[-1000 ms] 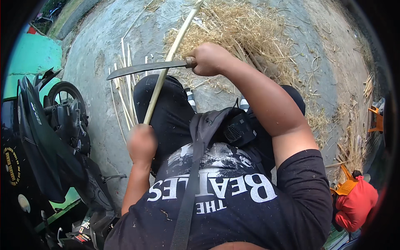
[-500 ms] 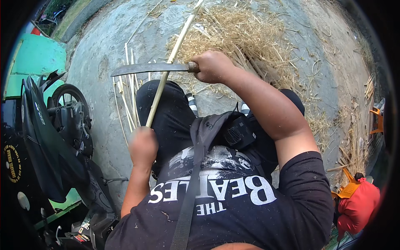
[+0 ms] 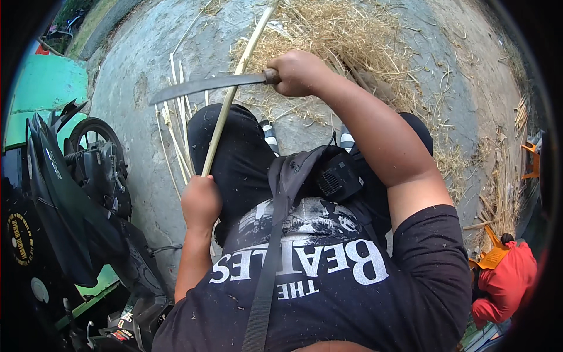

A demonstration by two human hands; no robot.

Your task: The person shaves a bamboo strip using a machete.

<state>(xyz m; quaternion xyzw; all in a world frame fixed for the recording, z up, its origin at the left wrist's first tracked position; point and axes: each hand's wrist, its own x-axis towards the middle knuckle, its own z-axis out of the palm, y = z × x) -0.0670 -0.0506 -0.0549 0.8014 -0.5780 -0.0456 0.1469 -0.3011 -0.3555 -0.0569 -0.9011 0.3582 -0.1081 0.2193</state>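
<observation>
My left hand [image 3: 202, 202] is closed round the near end of a long, pale bamboo strip [image 3: 221, 122], which slants away from me across my left thigh. My right hand [image 3: 298, 74] grips the wooden handle of a machete [image 3: 205, 85]. Its long blade, curved toward the tip, points left and crosses the strip, seeming to touch it. Several thin pale strips [image 3: 173, 132] lie on the ground beside my left leg.
A heap of curly shavings [image 3: 346, 53] covers the concrete ahead. A motorcycle [image 3: 76, 193] stands close on my left. At the right, a person in red [image 3: 505, 281] sits on an orange chair [image 3: 491, 258]. More strips [image 3: 501, 188] lie along the right side.
My right hand has shifted slightly away from me and left along the strip, and the machete's blade tilts more. My left hand keeps its hold on the near end.
</observation>
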